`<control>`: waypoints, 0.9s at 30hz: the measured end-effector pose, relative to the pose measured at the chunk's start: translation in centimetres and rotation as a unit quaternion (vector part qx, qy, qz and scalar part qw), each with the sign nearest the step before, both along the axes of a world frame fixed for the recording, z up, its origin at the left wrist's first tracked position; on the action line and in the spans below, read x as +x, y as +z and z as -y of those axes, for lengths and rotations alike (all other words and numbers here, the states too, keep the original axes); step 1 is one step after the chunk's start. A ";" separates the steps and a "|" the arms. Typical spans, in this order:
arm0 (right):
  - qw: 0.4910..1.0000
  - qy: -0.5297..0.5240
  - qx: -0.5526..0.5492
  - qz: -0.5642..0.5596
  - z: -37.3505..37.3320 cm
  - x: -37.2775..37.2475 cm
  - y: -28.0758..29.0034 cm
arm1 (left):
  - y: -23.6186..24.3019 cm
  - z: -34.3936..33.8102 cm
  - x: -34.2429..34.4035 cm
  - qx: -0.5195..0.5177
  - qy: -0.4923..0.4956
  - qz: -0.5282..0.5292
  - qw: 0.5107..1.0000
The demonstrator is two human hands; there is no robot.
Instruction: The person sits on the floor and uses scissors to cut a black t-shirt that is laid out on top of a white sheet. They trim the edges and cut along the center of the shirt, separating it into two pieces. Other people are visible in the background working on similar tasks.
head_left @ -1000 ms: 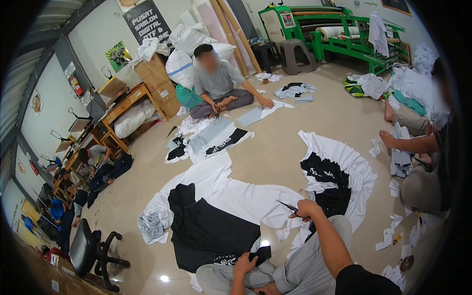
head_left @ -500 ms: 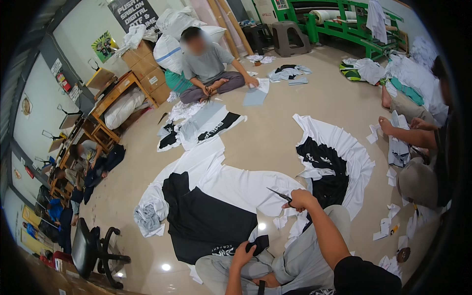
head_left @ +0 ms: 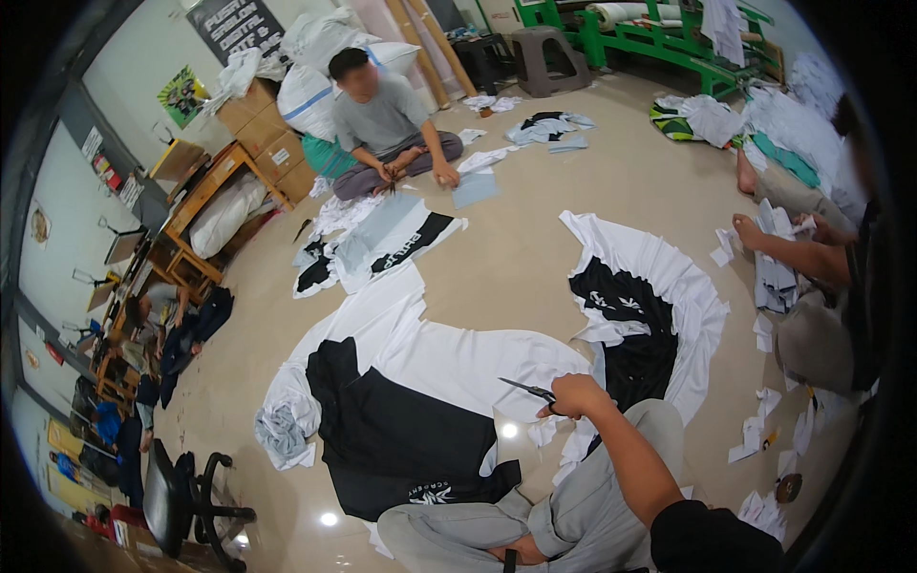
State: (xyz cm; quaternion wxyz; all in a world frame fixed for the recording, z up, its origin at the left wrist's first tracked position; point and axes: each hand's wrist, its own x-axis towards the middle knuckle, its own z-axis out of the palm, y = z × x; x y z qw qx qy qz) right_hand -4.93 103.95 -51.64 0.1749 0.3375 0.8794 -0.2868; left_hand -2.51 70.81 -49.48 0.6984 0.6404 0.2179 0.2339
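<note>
My right hand is closed round the dark handles of a pair of scissors, whose blades point left over white fabric. The blades look closed together. In front of my crossed legs lies a black fabric piece with a white print near its lower edge. It rests partly on a long sheet of white fabric, which is bunched at its left end. To the right of the scissors is a crumpled black-and-white fabric piece. My left hand is out of view.
Opposite me a person sits on the floor by cut cloth. At the right another person's hands hold grey fabric. White scraps lie near my right side. An office chair stands at lower left.
My left hand has let go of the black fabric's lower corner and left the view. My right hand has shifted slightly left with the scissors. The person opposite has drawn an arm back.
</note>
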 end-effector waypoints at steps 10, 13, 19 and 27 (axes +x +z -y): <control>0.992 0.033 0.044 -0.116 -0.1 -0.7 -4.0 | 2.5 -6.8 -1.3 -0.035 0.028 -0.078 0.996; 0.993 0.017 0.041 -0.114 0.2 -0.2 -2.4 | 2.3 -8.2 -0.6 -0.045 0.006 -0.092 0.995; 0.996 0.003 0.020 -0.091 0.5 -0.1 -2.3 | 2.0 -9.3 0.9 -0.050 -0.045 -0.104 0.992; 0.995 0.020 0.012 -0.095 0.6 -0.7 -2.9 | 1.9 -9.3 1.0 -0.039 -0.074 -0.101 0.991</control>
